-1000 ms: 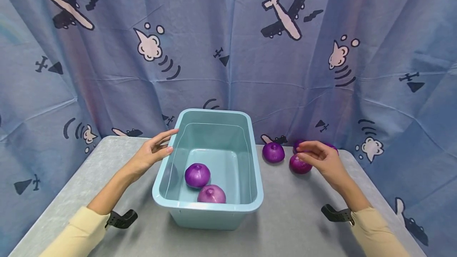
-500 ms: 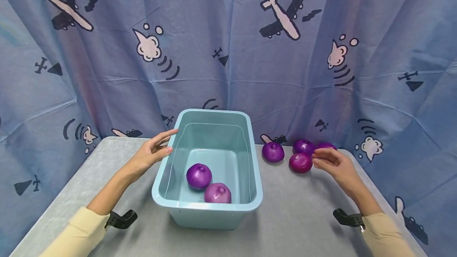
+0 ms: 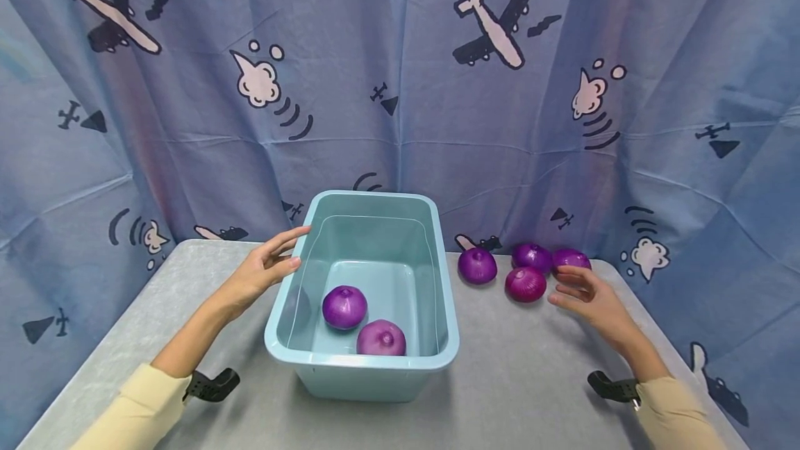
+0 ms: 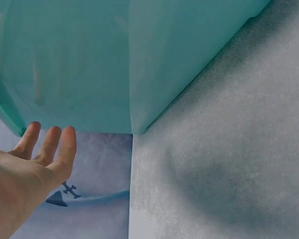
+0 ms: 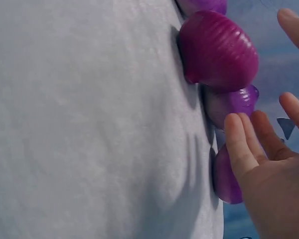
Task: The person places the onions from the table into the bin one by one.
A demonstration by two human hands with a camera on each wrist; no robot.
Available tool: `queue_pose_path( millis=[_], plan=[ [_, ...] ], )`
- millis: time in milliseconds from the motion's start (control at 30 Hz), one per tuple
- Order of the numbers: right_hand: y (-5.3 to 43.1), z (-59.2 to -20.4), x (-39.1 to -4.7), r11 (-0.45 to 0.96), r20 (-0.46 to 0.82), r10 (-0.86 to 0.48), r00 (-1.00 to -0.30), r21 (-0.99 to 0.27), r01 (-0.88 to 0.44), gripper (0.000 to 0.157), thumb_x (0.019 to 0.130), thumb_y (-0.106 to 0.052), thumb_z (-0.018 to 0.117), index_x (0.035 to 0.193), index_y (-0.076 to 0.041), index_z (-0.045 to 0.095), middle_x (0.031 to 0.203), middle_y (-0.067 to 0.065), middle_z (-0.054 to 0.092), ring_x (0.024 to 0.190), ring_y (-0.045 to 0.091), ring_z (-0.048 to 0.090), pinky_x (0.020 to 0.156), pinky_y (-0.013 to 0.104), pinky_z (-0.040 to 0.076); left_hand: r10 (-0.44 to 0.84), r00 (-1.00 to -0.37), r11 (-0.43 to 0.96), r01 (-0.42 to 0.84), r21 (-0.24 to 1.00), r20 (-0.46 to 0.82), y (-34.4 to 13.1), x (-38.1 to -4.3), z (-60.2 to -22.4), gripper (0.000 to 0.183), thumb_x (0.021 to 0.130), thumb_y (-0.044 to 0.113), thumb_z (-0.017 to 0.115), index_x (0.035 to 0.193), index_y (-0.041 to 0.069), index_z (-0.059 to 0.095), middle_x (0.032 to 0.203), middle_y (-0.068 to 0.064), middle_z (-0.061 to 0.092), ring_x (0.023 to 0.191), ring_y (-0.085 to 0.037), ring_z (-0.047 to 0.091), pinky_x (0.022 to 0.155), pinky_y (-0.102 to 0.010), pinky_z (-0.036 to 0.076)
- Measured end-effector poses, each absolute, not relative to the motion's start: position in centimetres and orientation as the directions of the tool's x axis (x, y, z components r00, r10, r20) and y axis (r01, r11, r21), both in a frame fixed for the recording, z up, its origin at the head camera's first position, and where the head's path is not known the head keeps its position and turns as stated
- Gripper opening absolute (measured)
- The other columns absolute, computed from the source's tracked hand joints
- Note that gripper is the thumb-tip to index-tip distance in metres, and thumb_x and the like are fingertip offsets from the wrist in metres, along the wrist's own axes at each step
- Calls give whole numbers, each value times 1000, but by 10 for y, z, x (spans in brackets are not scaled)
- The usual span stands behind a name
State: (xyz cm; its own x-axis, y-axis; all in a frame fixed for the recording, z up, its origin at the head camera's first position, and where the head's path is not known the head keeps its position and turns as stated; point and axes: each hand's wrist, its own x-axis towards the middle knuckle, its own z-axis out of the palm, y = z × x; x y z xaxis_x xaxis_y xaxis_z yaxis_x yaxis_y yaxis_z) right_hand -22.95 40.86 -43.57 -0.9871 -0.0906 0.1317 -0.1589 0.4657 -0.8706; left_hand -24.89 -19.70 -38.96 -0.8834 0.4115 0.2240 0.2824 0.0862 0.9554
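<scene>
My left hand point(image 3: 253, 276) is at the left rim of a light blue plastic tub point(image 3: 362, 361), its fingertips right at the edge and its fingers loosely extended. Two purple onions lie on the tub's floor near the front: a darker onion point(image 3: 345, 307) and a paler, pinkish onion point(image 3: 381, 337). My right hand point(image 3: 590, 301) hovers with spread, relaxed fingers beside a reddish onion point(image 3: 526, 285) and overlaps the front of a purple onion point(image 3: 570, 260). In the right wrist view, the ridged reddish onion point(image 5: 219, 52) sits beyond the fingertips, and nothing is in the hand.
Another purple onion point(image 3: 532, 256) sits behind the reddish one, and a further onion point(image 3: 478, 266) stands nearer the tub's right side. All rest on a grey-covered table point(image 3: 500, 373). A blue curtain point(image 3: 400, 89) printed with airplanes hangs right behind the table's back edge.
My right hand has drawn back to the right from over the reddish onion, uncovering the onions behind. The paler onion in the tub has rolled slightly right. My left hand stays at the rim.
</scene>
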Motion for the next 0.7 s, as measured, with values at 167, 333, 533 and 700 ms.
queue_pose_path(
  millis=[167,333,533,700],
  plan=[
    [400,-438,-232,493,80,-89,-993,-862,-114,79,95,-20,76,154,2,28,148,33,37,130,50,47,86,23,52,413,-883,82,280,956,223,-197,-248,-388,58,103,16,59,157,13,39,152,-20,42,130,-49,45,93,-38,50],
    [393,-444,-239,516,68,-79,-995,-851,-99,81,95,-24,76,155,1,28,148,32,38,130,51,46,90,29,52,410,-886,83,272,959,216,-198,-248,-388,59,102,18,60,157,15,40,152,-19,42,131,-51,43,92,-39,50],
    [385,-447,-244,524,67,-68,-995,-847,-93,81,94,-25,77,154,2,30,148,31,38,131,51,44,95,40,51,411,-887,85,268,960,212,-198,-249,-390,58,103,18,60,157,16,40,153,-19,41,131,-49,44,93,-40,49],
    [378,-447,-250,545,55,-47,-997,-835,-72,83,92,-29,79,154,1,32,149,32,35,131,53,42,102,61,39,413,-886,75,264,962,211,-198,-249,-390,58,103,18,60,157,16,39,152,-18,42,131,-49,45,93,-39,50]
  ],
)
